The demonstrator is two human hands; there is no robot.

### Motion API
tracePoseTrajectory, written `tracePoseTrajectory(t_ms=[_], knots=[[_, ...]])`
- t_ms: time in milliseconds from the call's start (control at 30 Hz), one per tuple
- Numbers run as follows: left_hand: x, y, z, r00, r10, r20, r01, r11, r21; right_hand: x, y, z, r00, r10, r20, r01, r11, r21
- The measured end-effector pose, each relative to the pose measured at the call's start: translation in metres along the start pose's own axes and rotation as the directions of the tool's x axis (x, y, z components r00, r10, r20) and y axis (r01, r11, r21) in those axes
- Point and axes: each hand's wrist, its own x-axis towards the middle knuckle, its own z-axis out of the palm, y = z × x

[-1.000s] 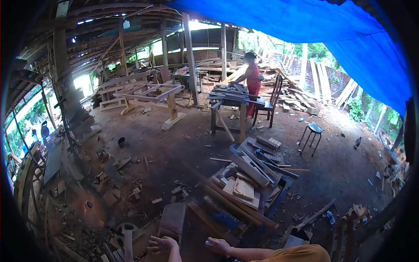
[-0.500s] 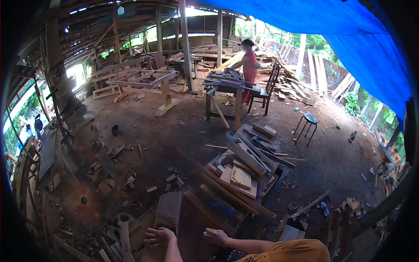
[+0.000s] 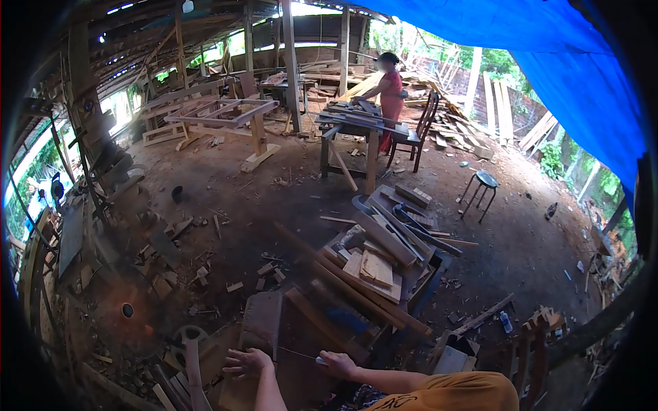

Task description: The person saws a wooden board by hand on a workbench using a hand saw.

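My left hand (image 3: pixel 248 362) lies with its fingers spread on a flat wooden board (image 3: pixel 261 320) at the bottom centre. To its right, my right hand (image 3: pixel 338 364) is closed around a small whitish-blue handle (image 3: pixel 320 360). From that handle a thin pale line runs leftward to the board's edge, close to my left hand. Whether it is a thin blade, rod or cord cannot be made out. A long dark wooden plank (image 3: pixel 322 322) lies just beyond my right hand.
Stacked boards (image 3: pixel 375 268) lie ahead of me. Farther back, a person (image 3: pixel 391 96) in red stands at a workbench (image 3: pixel 351 123) beside a wooden chair (image 3: pixel 415 137). A round stool (image 3: pixel 486 179) stands right, a wooden frame (image 3: pixel 226 115) at back left. Offcuts litter the floor.
The thin line between the right hand's handle and the board now shows. My left hand has shifted slightly left and up. The person at the bench stands a little more upright.
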Motion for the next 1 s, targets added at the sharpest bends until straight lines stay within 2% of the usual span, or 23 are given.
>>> tracePoseTrajectory(t_ms=[333,433,833,900,1000], knots=[[-0.001,-0.003,0.001,1.000,0.015,0.013,-0.015,1.000,-0.017,0.000,0.001,0.003,0.999,-0.020,-0.027,0.021,1.000,0.016],[0.002,-0.004,0.007,0.998,0.029,-0.051,-0.030,0.999,-0.014,0.002,-0.001,0.000,0.999,0.000,-0.039,0.000,1.000,0.011],[-0.001,-0.002,-0.003,1.000,0.023,-0.003,-0.023,1.000,0.006,0.002,0.000,0.002,0.995,-0.027,-0.094,0.028,1.000,0.014],[-0.002,-0.001,-0.008,1.000,0.018,0.021,-0.018,1.000,0.011,0.001,-0.001,0.000,1.000,0.003,-0.029,-0.002,1.000,0.023],[-0.001,-0.001,-0.005,1.000,0.015,0.022,-0.015,1.000,0.021,0.002,0.001,0.002,0.998,-0.013,-0.065,0.014,1.000,0.009]])
